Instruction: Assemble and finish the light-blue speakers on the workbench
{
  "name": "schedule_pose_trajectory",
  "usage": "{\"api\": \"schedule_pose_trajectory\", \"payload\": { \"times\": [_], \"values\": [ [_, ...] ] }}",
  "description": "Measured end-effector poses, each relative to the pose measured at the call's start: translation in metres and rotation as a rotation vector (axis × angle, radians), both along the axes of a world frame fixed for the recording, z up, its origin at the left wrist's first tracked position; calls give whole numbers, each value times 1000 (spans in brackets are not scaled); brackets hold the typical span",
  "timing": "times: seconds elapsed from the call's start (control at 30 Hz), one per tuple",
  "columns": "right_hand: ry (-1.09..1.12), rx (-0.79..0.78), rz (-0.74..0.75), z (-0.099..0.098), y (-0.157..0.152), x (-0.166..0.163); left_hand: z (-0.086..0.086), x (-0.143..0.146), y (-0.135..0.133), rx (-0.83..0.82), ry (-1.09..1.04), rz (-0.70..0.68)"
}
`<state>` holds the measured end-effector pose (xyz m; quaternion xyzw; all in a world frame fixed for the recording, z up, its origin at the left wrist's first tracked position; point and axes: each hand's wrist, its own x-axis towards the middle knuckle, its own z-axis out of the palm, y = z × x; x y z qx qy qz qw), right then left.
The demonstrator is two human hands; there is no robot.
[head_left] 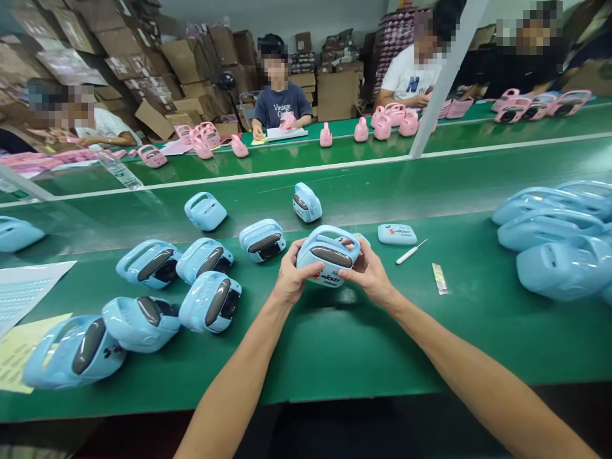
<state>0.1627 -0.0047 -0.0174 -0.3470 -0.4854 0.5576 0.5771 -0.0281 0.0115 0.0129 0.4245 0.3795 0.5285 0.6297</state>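
Between my two hands is a light blue plastic case [329, 255] with a carrying handle, a dark oval window and a printed "Mickey" front. My left hand [292, 277] grips its left side, thumb on the front. On the right side, my right hand [370, 273] is closed round it, thumb near the lower front edge. The case is held just above the green table [335, 357]. Right of it lie a blue printed panel [396, 234], a white-handled screwdriver-like tool [408, 253] with a thin tip, and a small clear strip [439, 278].
Several similar blue cases [210, 303] stand at left, and more blue shells [564, 268] are piled at right. Printed sheets [33, 287] lie at far left. Beyond a green conveyor belt [373, 191], co-workers sit among pink cases [381, 127]. A white post [444, 83] rises across the belt.
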Motion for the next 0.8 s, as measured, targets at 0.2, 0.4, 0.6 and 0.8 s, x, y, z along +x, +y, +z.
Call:
{"api": "schedule_pose_trajectory", "payload": {
  "times": [0.2, 0.4, 0.6, 0.8],
  "values": [
    [-70, -7, -35, 1, 1, 1, -6, 0, 5, -28, -48, -65],
    [-147, 61, -100, 5, -3, -1, -10, -2, 7, -17, -135, -120],
    [-157, 82, -92, 5, -2, 1, -9, -1, 6, -11, -117, -121],
    [-66, 90, -28, 4, -1, 5, -11, 4, 2, 85, -17, -59]
  ]
}}
